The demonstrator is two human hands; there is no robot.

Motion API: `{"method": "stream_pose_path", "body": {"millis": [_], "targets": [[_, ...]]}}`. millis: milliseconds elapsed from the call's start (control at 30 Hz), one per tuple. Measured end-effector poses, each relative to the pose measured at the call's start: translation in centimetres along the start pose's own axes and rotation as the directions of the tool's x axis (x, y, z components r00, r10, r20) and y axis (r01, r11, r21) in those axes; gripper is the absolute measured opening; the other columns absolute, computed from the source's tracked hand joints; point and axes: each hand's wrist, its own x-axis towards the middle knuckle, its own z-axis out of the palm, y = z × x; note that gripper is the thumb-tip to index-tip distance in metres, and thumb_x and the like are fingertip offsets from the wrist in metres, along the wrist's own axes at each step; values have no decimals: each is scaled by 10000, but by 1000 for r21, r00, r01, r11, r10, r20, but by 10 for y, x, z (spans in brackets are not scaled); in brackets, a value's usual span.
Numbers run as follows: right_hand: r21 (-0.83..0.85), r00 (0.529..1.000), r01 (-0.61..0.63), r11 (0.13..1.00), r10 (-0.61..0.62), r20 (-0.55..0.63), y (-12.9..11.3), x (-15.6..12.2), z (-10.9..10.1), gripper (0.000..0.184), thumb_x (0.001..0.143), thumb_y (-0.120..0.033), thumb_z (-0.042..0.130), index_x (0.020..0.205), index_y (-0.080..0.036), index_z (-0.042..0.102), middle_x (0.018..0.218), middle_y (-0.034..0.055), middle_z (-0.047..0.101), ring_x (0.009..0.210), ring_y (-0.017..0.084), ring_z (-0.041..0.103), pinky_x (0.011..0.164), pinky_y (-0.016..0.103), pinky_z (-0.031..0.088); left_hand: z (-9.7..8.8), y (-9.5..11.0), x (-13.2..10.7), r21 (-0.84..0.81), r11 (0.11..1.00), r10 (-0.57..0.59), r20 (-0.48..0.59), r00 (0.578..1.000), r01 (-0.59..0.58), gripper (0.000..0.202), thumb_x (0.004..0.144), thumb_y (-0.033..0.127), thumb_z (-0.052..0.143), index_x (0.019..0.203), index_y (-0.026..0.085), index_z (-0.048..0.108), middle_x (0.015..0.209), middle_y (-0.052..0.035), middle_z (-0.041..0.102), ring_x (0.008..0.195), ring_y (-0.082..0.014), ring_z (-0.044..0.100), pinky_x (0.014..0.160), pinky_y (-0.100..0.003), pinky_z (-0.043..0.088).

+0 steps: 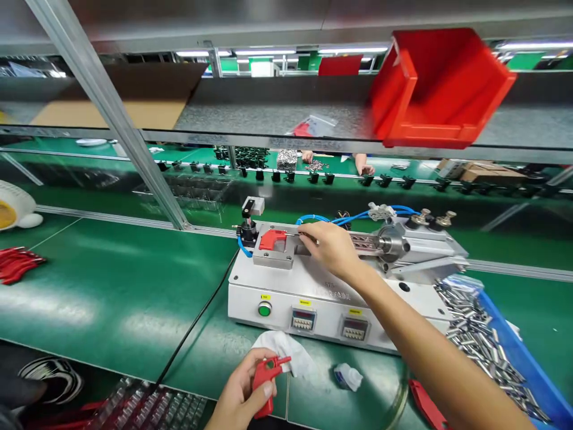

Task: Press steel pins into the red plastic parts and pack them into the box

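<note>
My left hand (244, 391) is closed around a red lighter body (265, 379), its thin red nozzle stub pointing right, in front of the machine. Over the white bench machine (277, 286), my right hand (331, 246) has its fingers pinched on a metal tube (308, 237), which they mostly hide. Just left of those fingertips, a second red lighter body (272, 239) lies in the metal fixture (273, 260), its thin stub toward my right hand. The machine's clamp and cylinder (394, 242) are on the right.
A blue bin (528, 370) full of metal tubes stands at the right. A white cloth (286, 352) and small bottle (348, 377) lie before the machine. Several red parts (18, 264) are at far left. A red bin (447, 89) hangs above. Another person's hands (363, 164) show behind.
</note>
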Motion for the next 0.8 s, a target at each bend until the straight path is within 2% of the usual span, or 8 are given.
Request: {"method": "stream_pose_path", "body": {"millis": [133, 233, 367, 500, 567, 667, 733, 800], "targets": [[-46, 998, 53, 998, -51, 33, 4, 10, 14, 294, 1031, -191, 520, 1060, -204, 812, 1097, 103, 793, 1058, 266, 716, 937, 388, 575, -25, -3, -7, 28, 1000, -1, -37, 999, 2, 662, 865, 754, 730, 1209, 201, 614, 852, -43, 659, 569, -93, 403, 584, -238, 338], [-78, 996, 92, 993, -90, 28, 1, 4, 10, 322, 1044, -192, 489, 1123, -193, 801, 1250, 130, 748, 1169, 301, 672, 1005, 462, 564, -44, 11, -3, 84, 995, 51, -74, 996, -45, 626, 901, 731, 701, 1220, 202, 601, 808, -19, 634, 605, -115, 429, 602, -244, 350], [-70, 986, 118, 991, -109, 124, -15, 25, 6, 250, 1014, -180, 568, 1128, -217, 788, 1359, 123, 684, 1223, 309, 629, 1019, 481, 554, -61, 56, 16, 258, 963, 105, -101, 989, -75, 459, 943, 592, 708, 1186, 219, 598, 883, -11, 638, 640, -128, 489, 609, -242, 422], [-48, 946, 77, 996, -58, 318, -30, 60, 13, 123, 897, -80, 691, 839, -164, 758, 1194, 147, 733, 1103, 321, 663, 908, 434, 565, -61, 116, 37, 468, 862, 270, -97, 958, -195, 288, 985, 433, 662, 1174, 224, 601, 986, -27, 667, 656, -132, 559, 579, -231, 466], [-22, 947, 63, 998, -53, 317, -32, 71, 12, 156, 847, -47, 719, 744, -164, 710, 1077, 126, 750, 994, 284, 684, 840, 383, 561, -59, 144, 44, 597, 734, 414, -16, 910, -323, 223, 1006, 373, 632, 1170, 222, 634, 1027, -39, 684, 707, -146, 610, 620, -244, 506], [23, 971, 24, 999, -28, 237, -27, 78, -6, 94, 923, -121, 667, 851, -168, 706, 1054, 95, 746, 949, 229, 692, 844, 341, 550, -53, 179, 57, 769, 394, 635, 167, 754, -503, 167, 1037, 290, 599, 1180, 239, 670, 1120, -46, 702, 922, -183, 675, 814, -288, 552], [149, 994, -41, 988, 26, 106, -20, 72, -26, 123, 999, -217, 589, 990, -162, 698, 1056, 91, 746, 942, 216, 698, 836, 333, 554, -45, 197, 69, 822, 154, 701, 300, 647, -548, 169, 1050, 265, 582, 1191, 233, 669, 1146, -53, 710, 1030, -210, 674, 908, -325, 544], [346, 994, -103, 933, 106, 10, -14, 56, -47, 187, 1012, -322, 586, 1026, -165, 686, 1019, 81, 753, 901, 215, 702, 795, 325, 559, -33, 210, 87, 852, -40, 706, 394, 588, -522, 172, 1049, 243, 567, 1178, 204, 673, 1146, -77, 704, 1053, -237, 666, 915, -355, 547]]}}
